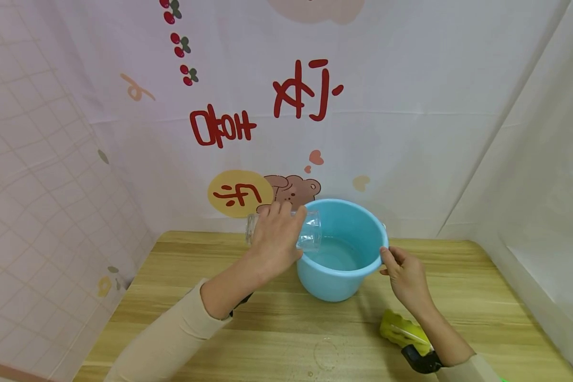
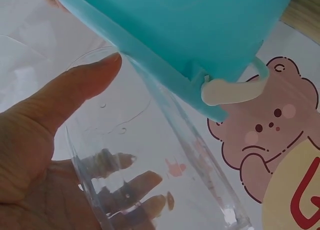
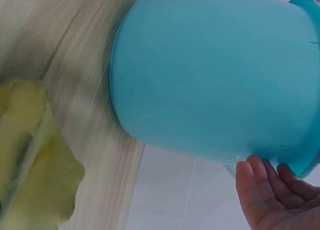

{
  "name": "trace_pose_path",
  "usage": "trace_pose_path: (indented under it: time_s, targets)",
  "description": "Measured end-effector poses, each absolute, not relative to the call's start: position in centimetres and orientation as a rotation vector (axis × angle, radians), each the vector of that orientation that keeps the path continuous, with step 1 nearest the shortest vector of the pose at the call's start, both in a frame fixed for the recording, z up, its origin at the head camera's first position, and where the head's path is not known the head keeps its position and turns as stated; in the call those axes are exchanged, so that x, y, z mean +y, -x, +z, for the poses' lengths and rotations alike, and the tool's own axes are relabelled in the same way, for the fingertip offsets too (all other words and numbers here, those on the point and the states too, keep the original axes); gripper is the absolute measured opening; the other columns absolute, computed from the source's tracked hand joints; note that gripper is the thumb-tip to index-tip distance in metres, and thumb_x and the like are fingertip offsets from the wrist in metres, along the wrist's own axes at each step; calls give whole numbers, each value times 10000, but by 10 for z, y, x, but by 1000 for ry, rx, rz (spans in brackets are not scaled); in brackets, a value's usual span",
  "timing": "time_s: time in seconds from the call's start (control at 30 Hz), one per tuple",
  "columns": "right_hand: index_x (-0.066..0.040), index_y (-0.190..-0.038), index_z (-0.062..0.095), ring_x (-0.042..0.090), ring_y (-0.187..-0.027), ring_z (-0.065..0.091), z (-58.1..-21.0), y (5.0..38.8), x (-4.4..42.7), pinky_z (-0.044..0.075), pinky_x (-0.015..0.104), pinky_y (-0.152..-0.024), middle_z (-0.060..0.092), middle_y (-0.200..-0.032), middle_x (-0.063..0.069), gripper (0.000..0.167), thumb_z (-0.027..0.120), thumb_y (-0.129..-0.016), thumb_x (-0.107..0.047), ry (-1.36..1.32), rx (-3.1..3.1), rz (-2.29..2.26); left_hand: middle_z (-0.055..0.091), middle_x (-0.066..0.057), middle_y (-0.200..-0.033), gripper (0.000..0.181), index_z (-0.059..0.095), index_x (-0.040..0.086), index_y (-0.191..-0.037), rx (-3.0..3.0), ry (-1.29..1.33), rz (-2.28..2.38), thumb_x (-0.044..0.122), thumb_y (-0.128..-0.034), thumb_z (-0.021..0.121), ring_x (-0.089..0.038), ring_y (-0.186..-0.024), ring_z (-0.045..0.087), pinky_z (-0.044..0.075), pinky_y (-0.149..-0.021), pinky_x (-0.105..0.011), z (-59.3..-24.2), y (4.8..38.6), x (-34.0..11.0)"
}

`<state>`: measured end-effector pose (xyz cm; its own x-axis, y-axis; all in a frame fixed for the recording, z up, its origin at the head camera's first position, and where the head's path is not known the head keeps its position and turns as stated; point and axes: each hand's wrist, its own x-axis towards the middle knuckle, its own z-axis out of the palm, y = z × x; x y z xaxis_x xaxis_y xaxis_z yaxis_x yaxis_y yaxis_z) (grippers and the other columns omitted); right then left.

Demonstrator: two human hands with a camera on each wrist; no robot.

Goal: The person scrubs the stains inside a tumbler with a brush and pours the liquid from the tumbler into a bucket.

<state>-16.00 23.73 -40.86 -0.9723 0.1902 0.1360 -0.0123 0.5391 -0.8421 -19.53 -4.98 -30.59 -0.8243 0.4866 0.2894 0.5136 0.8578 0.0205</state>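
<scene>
A light blue bucket (image 1: pixel 331 284) stands upright on the wooden table with some water in its bottom. My left hand (image 1: pixel 278 232) grips a clear jar (image 1: pixel 310 233) that lies tilted almost sideways, its right end over the bucket's left rim. In the left wrist view the thumb and fingers wrap the see-through jar (image 2: pixel 120 120), and the bucket's rim (image 2: pixel 135 55) lies right against it. My right hand (image 1: pixel 407 278) pinches the bucket's right rim, thumb on top; in the right wrist view its fingers (image 3: pixel 267 182) lie under the rim.
A yellow-green wavy sponge (image 1: pixel 403 331) lies on the table (image 1: pixel 277 345) near my right wrist. A wet ring (image 1: pixel 326 354) marks the front of the tabletop. Behind the bucket hangs a white printed cloth (image 1: pixel 401 132). A white handle joint (image 2: pixel 225 92) sits on the bucket's side.
</scene>
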Motion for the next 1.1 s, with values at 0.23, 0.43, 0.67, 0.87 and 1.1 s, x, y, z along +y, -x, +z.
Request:
trace_pose_path:
  time_s: [0.23,0.43,0.67,0.87,1.1]
  targets:
    - [71,-1362,631,306,-918,735,-410,159,237,573,226,-723,704,-1206,253,551,510,-1114,-406,148,-2566,1401,598,-127,-1136,816,584,63,-1391,-2780,717,-174,291,-721,989,-311,-1080,510,439,-962,-454,-308,194,-53]
    - [73,-1342,644,352,-929,736,-411,158,236,579,220,-716,713,-1182,247,536,512,-1115,-394,140,-2553,1387,611,-153,-1295,876,563,49,-1450,-2786,652,-269,300,-724,983,-343,-1234,523,413,-1109,-493,-311,194,-56]
    - [74,-1339,645,353,-910,739,-413,159,236,581,228,-707,715,-1168,250,536,511,-1115,-395,130,-2546,1363,612,-143,-1244,844,571,79,-1418,-2750,613,-400,305,-717,984,-345,-1201,516,453,-1025,-502,-318,193,-61]
    - [66,-1366,628,367,-925,738,-412,160,237,581,239,-716,707,-1197,255,569,499,-1113,-427,130,-2562,1362,603,-132,-1221,763,584,87,-1378,-2684,581,-528,281,-740,955,-333,-1236,510,474,-968,-488,-326,192,-67]
    - [69,-1363,629,347,-924,740,-410,160,237,583,239,-720,702,-1211,261,585,496,-1110,-442,133,-2565,1390,605,-150,-1317,852,569,94,-1432,-2688,510,-615,358,-729,973,-329,-1246,530,480,-961,-478,-331,194,-72]
